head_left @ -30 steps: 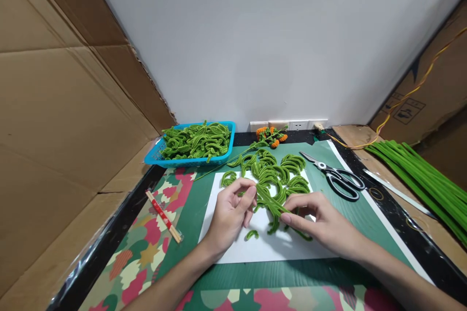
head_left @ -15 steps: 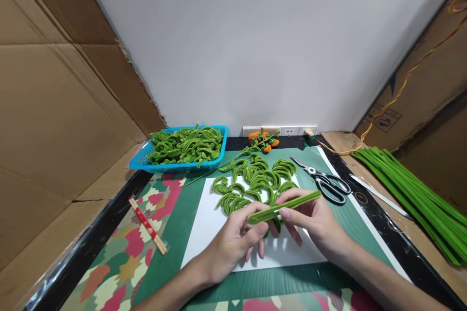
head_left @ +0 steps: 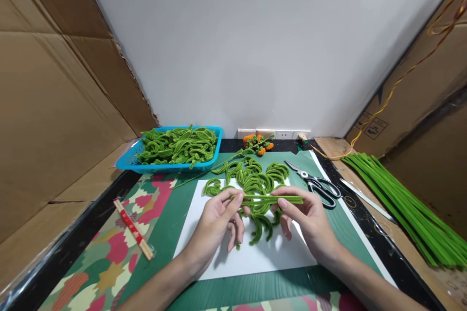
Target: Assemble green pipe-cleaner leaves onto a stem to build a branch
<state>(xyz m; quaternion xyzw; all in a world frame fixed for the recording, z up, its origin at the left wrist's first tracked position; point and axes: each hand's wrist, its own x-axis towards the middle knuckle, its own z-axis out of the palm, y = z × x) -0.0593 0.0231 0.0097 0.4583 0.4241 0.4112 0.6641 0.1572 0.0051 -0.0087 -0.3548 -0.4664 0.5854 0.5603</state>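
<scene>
Between my two hands runs a folded green pipe cleaner point(head_left: 268, 199), held level above a white sheet point(head_left: 251, 262). My left hand point(head_left: 218, 218) pinches its left end between thumb and forefinger. Near the right end, my right hand point(head_left: 306, 214) pinches it the same way, and a short length sticks out past the thumb. Beneath and behind the hands lie many curled green pipe cleaner pieces point(head_left: 255, 182), partly hidden by my fingers. Several curved pieces point(head_left: 260, 226) show just below the held one, on the paper.
A blue basket point(head_left: 122, 160) full of green curled pieces stands back left. An orange-and-green pipe cleaner sprig point(head_left: 260, 145) lies behind the pile. Scissors point(head_left: 315, 182) and a bundle of straight green pipe cleaners point(head_left: 404, 206) lie right. Wrapped chopsticks point(head_left: 133, 228) lie left.
The held pipe cleaner has gone from slanting to nearly level, and my left hand now grips its left end. My hands moved slightly apart. The view shifted a little.
</scene>
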